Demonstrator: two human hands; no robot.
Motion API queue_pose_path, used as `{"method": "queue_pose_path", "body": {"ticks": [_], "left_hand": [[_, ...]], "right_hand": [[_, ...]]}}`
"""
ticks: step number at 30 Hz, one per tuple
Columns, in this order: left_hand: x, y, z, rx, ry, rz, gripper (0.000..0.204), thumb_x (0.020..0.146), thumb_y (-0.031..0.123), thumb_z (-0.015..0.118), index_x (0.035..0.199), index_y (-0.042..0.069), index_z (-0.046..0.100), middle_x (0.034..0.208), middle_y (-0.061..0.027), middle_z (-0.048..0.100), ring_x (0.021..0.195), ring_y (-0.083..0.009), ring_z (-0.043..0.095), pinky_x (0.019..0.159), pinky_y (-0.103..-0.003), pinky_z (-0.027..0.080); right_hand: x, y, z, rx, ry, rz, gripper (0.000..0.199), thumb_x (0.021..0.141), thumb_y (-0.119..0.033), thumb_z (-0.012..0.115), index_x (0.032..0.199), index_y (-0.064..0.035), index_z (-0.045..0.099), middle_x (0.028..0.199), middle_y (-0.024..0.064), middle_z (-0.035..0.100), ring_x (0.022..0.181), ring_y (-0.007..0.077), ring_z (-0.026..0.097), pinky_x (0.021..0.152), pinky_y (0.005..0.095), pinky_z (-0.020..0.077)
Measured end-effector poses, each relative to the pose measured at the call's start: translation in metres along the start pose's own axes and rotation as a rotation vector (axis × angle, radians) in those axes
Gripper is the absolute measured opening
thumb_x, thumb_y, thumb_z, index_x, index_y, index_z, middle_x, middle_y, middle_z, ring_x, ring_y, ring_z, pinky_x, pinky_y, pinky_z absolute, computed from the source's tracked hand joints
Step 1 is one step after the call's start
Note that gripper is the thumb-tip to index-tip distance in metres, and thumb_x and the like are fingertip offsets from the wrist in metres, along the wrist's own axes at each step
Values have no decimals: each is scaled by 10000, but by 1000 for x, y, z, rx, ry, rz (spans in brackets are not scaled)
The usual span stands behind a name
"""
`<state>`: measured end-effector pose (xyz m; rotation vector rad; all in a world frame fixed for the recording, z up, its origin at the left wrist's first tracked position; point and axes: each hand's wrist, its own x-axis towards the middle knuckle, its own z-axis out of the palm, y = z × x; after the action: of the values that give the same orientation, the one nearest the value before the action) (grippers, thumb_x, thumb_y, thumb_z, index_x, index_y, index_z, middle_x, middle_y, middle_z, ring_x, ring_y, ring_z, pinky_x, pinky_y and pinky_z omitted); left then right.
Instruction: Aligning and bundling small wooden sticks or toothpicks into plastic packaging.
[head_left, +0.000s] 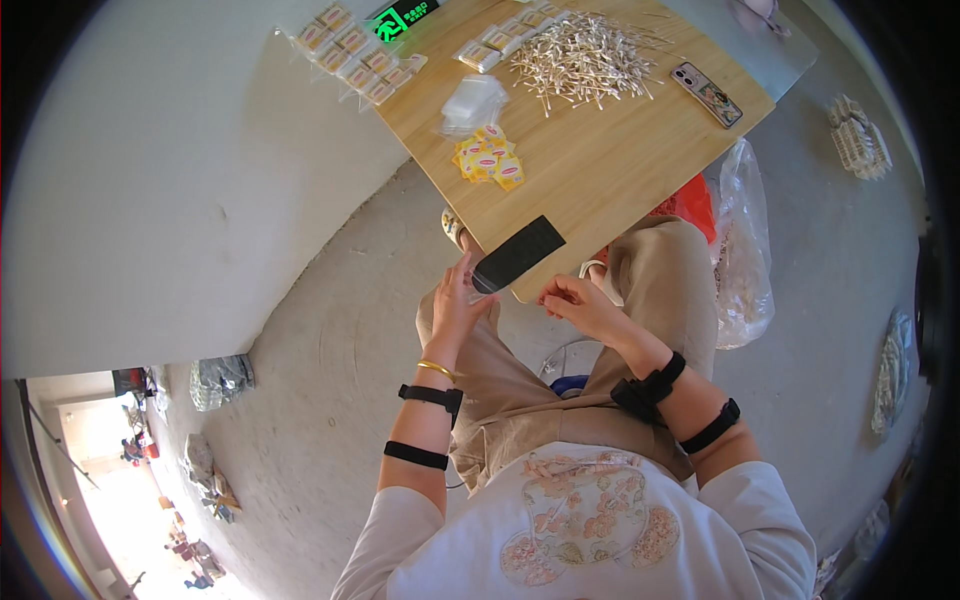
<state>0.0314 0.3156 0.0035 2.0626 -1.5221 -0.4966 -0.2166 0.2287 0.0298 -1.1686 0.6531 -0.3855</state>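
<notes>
My left hand (458,308) is at the near corner of the wooden table, its fingers and thumb curved around something clear and thin that I cannot make out. It is beside the end of a black flat strip (520,254) that lies across the corner. My right hand (583,307) is just off the table edge, fingers curled and tips pressed together; whatever they may hold is too small to tell. Farther up the table are yellow printed cards (488,160), a stack of clear plastic bags (473,104) and a heap of loose cotton swabs (585,60).
Packed swab packets (497,40) line the table's far edge, with more packets (350,55) at its left. A phone (706,95) lies near the right edge of the wooden table (600,165). A clear plastic sack (742,250) and a red bag (692,205) are beside my knee.
</notes>
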Motion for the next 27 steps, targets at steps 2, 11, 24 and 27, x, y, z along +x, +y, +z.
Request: {"method": "queue_pose_path", "body": {"ticks": [2, 11, 24, 27], "left_hand": [[0, 11, -2, -37, -4, -70, 871, 635, 321, 907, 1370, 82, 505, 1131, -118, 644, 1017, -280, 645, 869, -372, 528], [7, 21, -9, 24, 38, 92, 713, 628, 199, 901, 1228, 80, 535, 1106, -121, 644, 1046, -308, 634, 904, -415, 501], [18, 47, -5, 360, -32, 109, 753, 649, 346, 884, 1269, 104, 533, 1193, -98, 611, 1122, -270, 589, 972, -414, 401], [22, 48, -2, 282, -26, 87, 723, 690, 359, 876, 1271, 103, 530, 1157, -91, 652, 1085, -260, 617, 986, -415, 383]], "right_hand": [[0, 3, -2, 21, 3, -2, 129, 970, -98, 579, 1027, 2, 639, 838, -6, 614, 770, 54, 556, 686, 201, 439], [-1, 6, 2, 18, -10, 29, 133, 969, -96, 576, 1036, -1, 640, 848, -2, 613, 785, 53, 556, 692, 197, 438], [1, 11, 1, 11, -23, 40, 147, 959, -111, 576, 1040, -9, 645, 845, -6, 617, 784, 59, 562, 707, 210, 447], [-1, 13, -4, 8, -10, 51, 149, 958, -122, 578, 1034, -11, 643, 837, -8, 616, 782, 59, 563, 709, 210, 448]]}}
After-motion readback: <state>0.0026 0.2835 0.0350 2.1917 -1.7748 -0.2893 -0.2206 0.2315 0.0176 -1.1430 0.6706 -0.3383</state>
